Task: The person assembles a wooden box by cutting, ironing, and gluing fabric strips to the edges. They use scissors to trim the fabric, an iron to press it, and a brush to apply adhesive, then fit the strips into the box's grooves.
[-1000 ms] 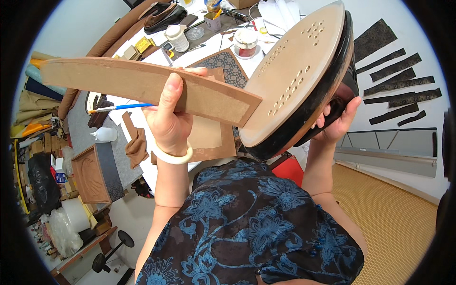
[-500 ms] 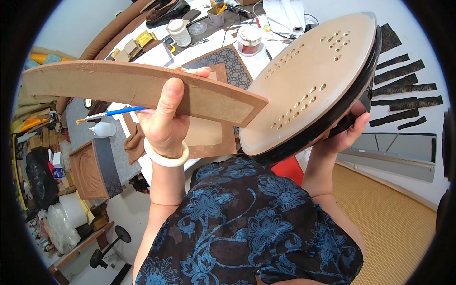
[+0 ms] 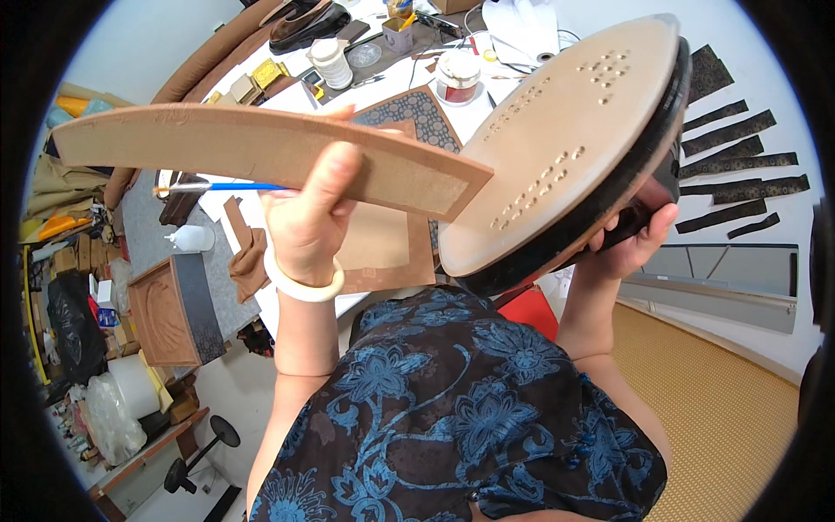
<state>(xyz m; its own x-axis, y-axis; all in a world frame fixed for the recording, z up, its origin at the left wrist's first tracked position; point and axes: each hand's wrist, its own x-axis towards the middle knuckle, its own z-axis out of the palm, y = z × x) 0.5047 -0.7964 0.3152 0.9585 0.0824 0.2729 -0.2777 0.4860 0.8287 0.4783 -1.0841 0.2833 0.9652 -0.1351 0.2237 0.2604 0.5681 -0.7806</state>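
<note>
My left hand (image 3: 306,217) pinches a long curved strip (image 3: 235,143), brown-edged with a tan inner face, thumb on the near side. A blue-handled paintbrush (image 3: 248,186) lies tucked in the same hand, bristles to the left. My right hand (image 3: 642,245) grips a steam iron (image 3: 565,139) with a black body; its pale soleplate, dotted with steam holes, is turned up towards me. The strip's right end overlaps the soleplate's left edge; whether they touch, I cannot tell.
On the table are a patterned brown-and-black panel (image 3: 409,109), a white jar (image 3: 458,74), a thread spool (image 3: 330,65) and a small squeeze bottle (image 3: 190,237). A brown tray-like box (image 3: 161,304) stands left. Dark patterned strips (image 3: 739,143) hang on the right wall.
The strip and brush have shifted slightly right, and the strip's right part sits a little higher. The iron has tilted, and its soleplate's upper end has moved slightly left. Both grips stay closed.
</note>
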